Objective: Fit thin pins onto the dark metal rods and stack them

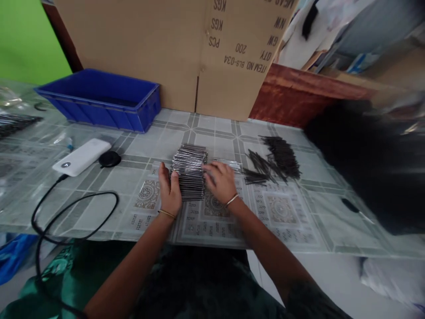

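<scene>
A stack of thin, shiny dark metal rods [189, 170] lies crosswise on the table in front of me. My left hand [170, 189] stands on edge against the stack's left ends, fingers straight and thumb apart. At the right ends, my right hand [222, 181] touches the stack with bent, spread fingers; its palm side is hidden. Just beyond that hand lie some silvery thin pieces [229, 165], partly covered by it. Farther right are loose bunches of dark brown thin sticks [280, 157].
A blue plastic bin [109, 115] stands at the back left, before a large cardboard box [139, 53]. A white power bank [82, 157] with a black cable [114, 201] and a round black object [110, 159] lie left. A blurred black mass [368, 164] occupies the right.
</scene>
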A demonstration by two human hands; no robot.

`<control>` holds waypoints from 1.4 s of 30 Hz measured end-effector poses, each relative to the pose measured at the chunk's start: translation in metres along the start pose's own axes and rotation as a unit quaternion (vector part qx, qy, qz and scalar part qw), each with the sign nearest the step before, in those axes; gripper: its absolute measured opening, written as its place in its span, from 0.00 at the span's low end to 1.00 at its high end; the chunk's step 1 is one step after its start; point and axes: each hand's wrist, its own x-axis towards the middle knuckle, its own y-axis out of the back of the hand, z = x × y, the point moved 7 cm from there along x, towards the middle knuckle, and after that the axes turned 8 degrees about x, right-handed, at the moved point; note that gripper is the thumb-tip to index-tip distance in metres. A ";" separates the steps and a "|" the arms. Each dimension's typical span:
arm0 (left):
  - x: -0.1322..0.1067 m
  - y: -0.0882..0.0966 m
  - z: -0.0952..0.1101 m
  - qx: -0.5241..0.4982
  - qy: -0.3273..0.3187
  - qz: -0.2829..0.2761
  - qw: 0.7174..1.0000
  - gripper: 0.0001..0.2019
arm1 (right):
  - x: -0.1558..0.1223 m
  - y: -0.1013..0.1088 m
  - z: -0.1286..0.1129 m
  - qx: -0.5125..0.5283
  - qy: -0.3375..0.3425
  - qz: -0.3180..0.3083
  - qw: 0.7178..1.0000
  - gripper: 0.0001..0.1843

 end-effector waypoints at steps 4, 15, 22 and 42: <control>-0.001 0.001 -0.001 -0.011 -0.009 0.010 1.000 0.36 | -0.009 0.018 0.071 -0.074 -0.097 -0.005 0.992 0.14; -0.055 -0.024 0.082 0.287 -0.313 -0.070 0.903 0.26 | -0.003 0.016 0.081 -0.148 -0.055 -0.083 0.984 0.08; -0.112 -0.084 0.086 0.436 -0.369 -0.235 0.786 0.22 | -0.079 0.037 0.058 0.146 -0.034 -0.144 0.978 0.10; -0.131 -0.122 0.067 0.378 -0.285 -0.331 0.817 0.14 | -0.070 0.071 0.145 -0.181 -0.039 -0.154 0.971 0.11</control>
